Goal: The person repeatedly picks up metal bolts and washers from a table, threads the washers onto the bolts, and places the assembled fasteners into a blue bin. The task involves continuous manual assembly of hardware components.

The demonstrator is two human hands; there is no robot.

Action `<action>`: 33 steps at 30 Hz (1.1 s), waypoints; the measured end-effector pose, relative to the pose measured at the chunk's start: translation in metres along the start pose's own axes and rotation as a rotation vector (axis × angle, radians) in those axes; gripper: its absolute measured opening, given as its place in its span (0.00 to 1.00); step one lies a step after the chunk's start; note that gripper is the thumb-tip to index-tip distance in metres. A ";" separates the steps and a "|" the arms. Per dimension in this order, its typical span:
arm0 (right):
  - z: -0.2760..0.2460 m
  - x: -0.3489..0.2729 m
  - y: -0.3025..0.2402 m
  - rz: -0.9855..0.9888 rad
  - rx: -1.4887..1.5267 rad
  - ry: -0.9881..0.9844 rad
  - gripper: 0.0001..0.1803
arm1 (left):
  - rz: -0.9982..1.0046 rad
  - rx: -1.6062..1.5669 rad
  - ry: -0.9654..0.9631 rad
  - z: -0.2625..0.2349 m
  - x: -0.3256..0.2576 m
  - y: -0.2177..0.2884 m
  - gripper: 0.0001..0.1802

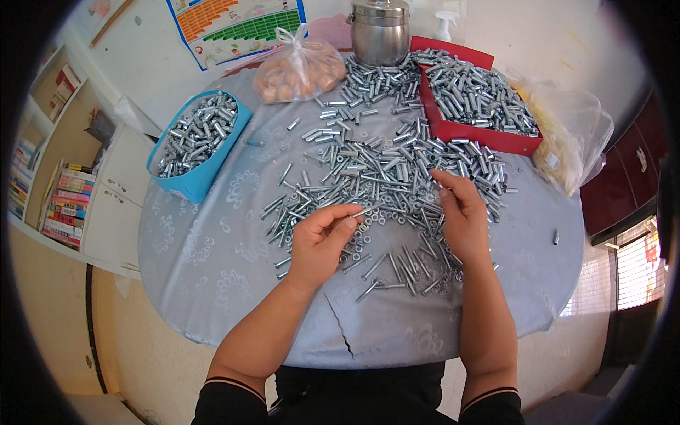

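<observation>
The left hand [322,237] hovers just above the tabletop [212,262], its grip closed on a small bolt [361,211] pinched between thumb and fingertips, the bolt's end poking out toward the right. The right hand [460,216] lies just right of the bolt, palm down, fingers bent onto the pile [375,170] of loose silvery bolts and sleeves; its grip is loosely curled, and whether it pinches anything cannot be told. Both forearms come in from the lower edge, dark cuffs at the bottom. A few longer bolts [397,273] lie scattered between the two hands, nearer than the pile. The pile spreads beyond the hands across the middle of the grey patterned cloth. Left of the pile sits a blue basket [198,180] full of similar metal pieces. Right of the pile and farther back stands a red tray [482,134] heaped with sleeves, and just right of it a clear plastic bag [574,142]. Behind the pile, at the far edge, a tied bag of round brownish things [297,71] rests beside a steel pot [380,32].
</observation>
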State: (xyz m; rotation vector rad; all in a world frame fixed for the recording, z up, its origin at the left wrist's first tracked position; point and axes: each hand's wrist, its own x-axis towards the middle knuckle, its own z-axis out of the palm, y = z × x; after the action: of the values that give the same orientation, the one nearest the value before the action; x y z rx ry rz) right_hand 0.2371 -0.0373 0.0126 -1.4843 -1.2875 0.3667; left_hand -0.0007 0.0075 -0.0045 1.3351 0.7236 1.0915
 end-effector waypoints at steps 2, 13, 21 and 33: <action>0.005 -0.010 -0.006 0.250 0.405 -0.039 0.14 | 0.009 0.000 -0.029 -0.001 0.000 0.003 0.12; 0.012 -0.020 -0.018 0.440 0.647 -0.143 0.10 | -0.019 0.036 -0.103 0.000 -0.002 0.008 0.13; 0.014 -0.020 -0.020 0.447 0.644 -0.159 0.08 | -0.050 0.021 -0.124 0.000 -0.001 0.008 0.12; 0.020 -0.028 -0.019 0.399 0.560 -0.328 0.09 | -0.149 0.007 -0.097 0.005 -0.003 0.006 0.13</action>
State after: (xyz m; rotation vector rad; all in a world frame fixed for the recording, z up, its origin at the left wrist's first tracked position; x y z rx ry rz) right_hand 0.2018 -0.0540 0.0107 -1.2109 -1.0055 1.1723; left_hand 0.0018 0.0019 0.0019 1.3096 0.7432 0.9007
